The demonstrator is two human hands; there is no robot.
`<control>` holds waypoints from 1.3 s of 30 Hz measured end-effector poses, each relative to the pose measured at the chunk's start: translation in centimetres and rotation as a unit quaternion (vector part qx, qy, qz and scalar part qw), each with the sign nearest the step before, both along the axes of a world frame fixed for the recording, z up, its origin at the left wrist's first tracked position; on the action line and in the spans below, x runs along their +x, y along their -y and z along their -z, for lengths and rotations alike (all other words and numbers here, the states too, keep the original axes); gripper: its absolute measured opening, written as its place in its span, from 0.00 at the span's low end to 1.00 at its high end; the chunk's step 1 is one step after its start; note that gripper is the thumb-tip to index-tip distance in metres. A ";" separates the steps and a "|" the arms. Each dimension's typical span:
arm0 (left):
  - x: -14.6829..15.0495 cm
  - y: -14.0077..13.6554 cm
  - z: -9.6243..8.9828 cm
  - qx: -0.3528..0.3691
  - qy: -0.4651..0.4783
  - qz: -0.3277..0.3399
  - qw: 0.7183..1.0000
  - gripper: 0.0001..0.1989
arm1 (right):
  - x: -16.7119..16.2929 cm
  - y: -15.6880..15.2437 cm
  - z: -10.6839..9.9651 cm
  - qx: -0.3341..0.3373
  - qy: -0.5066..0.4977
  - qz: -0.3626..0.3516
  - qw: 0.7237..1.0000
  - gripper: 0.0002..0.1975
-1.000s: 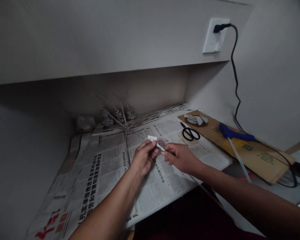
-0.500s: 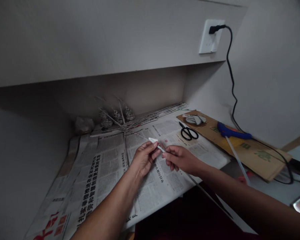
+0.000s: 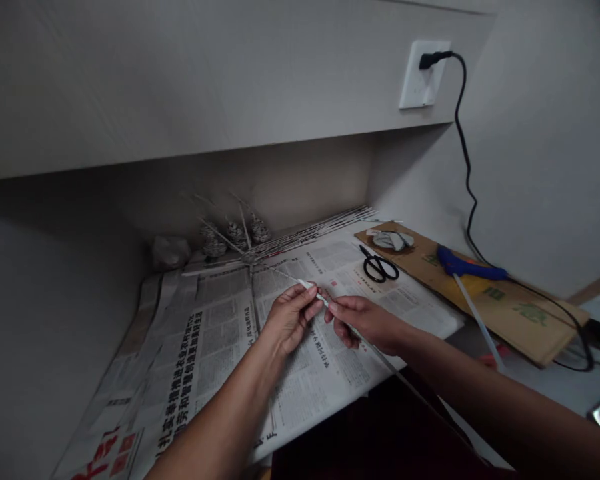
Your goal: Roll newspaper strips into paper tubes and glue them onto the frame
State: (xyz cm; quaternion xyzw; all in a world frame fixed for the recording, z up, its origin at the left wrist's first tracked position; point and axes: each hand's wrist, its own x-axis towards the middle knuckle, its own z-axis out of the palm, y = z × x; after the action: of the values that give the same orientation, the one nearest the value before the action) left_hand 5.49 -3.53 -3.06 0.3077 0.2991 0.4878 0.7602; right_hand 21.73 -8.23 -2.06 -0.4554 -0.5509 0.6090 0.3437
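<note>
A thin rolled paper stick (image 3: 396,372) runs from the crossed paper sticks (image 3: 250,257) on the table, through both hands and down past the table's front edge. My left hand (image 3: 291,317) is closed, its thumb and fingers pinching the stick at a white paper end (image 3: 306,284). Just to the right, my right hand (image 3: 367,321) pinches the same stick between thumb and forefinger, its other fingers curled beneath. A short piece of the stick shows between the hands. Newspaper sheets (image 3: 215,347) lie under them.
Black-handled scissors (image 3: 381,269) lie to the right. Beyond are a cardboard sheet (image 3: 515,323), a blue glue gun (image 3: 467,263) and its cable. At the back stand several pinecone-shaped pieces (image 3: 237,235), a stick bundle (image 3: 325,230) and a crumpled plastic bag (image 3: 170,252). A wall panel overhangs.
The white paper end at my left fingers looks narrower, closer around the stick. My right hand has shifted slightly right and down, with fingers a little looser. The other objects stay put.
</note>
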 end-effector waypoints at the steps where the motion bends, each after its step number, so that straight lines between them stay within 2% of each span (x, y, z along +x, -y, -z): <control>1: 0.0 0.0 0.0 0.002 0.004 -0.002 1.000 0.07 | -0.2 0.0 0.0 0.041 0.039 0.021 0.998 0.16; 3: 0.0 -0.1 0.0 -0.001 0.010 -0.012 1.000 0.06 | -0.4 0.0 0.1 0.097 0.088 0.051 0.990 0.14; 4: -0.1 -0.1 0.0 -0.003 0.010 -0.013 1.000 0.06 | -0.5 0.0 0.1 0.099 0.089 0.053 0.990 0.14; 5: -0.1 -0.1 -0.1 -0.005 0.009 -0.009 1.000 0.06 | -0.5 0.0 0.1 0.080 0.070 0.045 0.993 0.15; 7: -0.2 -0.1 -0.2 -0.005 0.007 0.011 1.000 0.07 | -0.4 0.1 0.0 -0.002 -0.013 0.001 1.000 0.16; 9: -0.3 0.0 -0.3 0.004 0.009 0.040 0.999 0.08 | -0.2 0.2 -0.2 -0.089 -0.109 -0.051 0.989 0.16; 11: -0.3 0.1 -0.4 0.010 0.011 0.052 0.999 0.09 | -0.1 0.3 -0.4 -0.132 -0.155 -0.075 0.976 0.16; 13: -0.3 0.1 -0.3 0.013 0.009 0.049 0.999 0.10 | -0.1 0.4 -0.4 -0.095 -0.117 -0.060 0.987 0.17; 15: -0.3 0.0 -0.2 0.008 0.006 0.034 0.999 0.10 | -0.3 0.4 -0.3 0.007 -0.022 -0.010 1.000 0.16; 17: -0.3 -0.1 -0.1 -0.001 0.006 0.019 1.000 0.10 | -0.5 0.4 0.0 0.105 0.068 0.041 0.991 0.15; 19: -0.3 -0.1 -0.1 0.000 0.006 0.018 1.000 0.10 | -0.6 0.4 0.1 0.124 0.093 0.054 0.987 0.15; 20: -0.3 -0.1 -0.1 0.005 0.005 0.025 1.000 0.10 | -0.6 0.4 0.1 0.097 0.070 0.041 0.992 0.16; 22: -0.4 0.0 -0.2 0.012 0.003 0.044 0.999 0.10 | -0.5 0.4 0.0 -0.005 -0.028 -0.009 1.000 0.17; 24: -0.4 0.1 -0.2 0.009 0.009 0.052 0.999 0.10 | -0.3 0.4 -0.3 -0.099 -0.138 -0.059 0.984 0.17; 26: -0.5 0.1 -0.3 0.006 0.018 0.053 0.998 0.10 | -0.3 0.3 -0.4 -0.139 -0.182 -0.085 0.970 0.17; 28: -0.4 0.1 -0.3 0.011 0.023 0.053 0.998 0.10 | -0.4 0.3 -0.5 -0.103 -0.141 -0.076 0.982 0.18; 30: -0.4 -0.1 -0.2 0.015 0.022 0.045 0.999 0.10 | -0.6 0.3 -0.4 -0.005 -0.038 -0.030 0.999 0.18; 32: -0.4 -0.3 -0.2 0.012 0.020 0.027 0.999 0.10 | -0.8 0.3 -0.3 0.113 0.079 0.027 0.990 0.15; 34: -0.3 -0.4 -0.1 0.011 0.021 0.016 1.000 0.10 | -1.0 0.3 -0.3 0.182 0.150 0.059 0.970 0.13; 36: -0.4 -0.4 -0.1 0.018 0.023 0.020 0.999 0.11 | -1.1 0.3 -0.3 0.172 0.143 0.050 0.973 0.14; 39: -0.4 -0.3 -0.2 0.017 0.019 0.035 0.999 0.11 | -0.9 0.2 -0.5 0.050 0.011 -0.014 0.999 0.16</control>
State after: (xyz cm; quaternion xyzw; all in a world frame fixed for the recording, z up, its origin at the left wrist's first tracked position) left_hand 5.05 -3.28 -2.85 0.3220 0.2652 0.4714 0.7770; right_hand 20.85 -8.41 -1.60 -0.4368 -0.5908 0.5806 0.3509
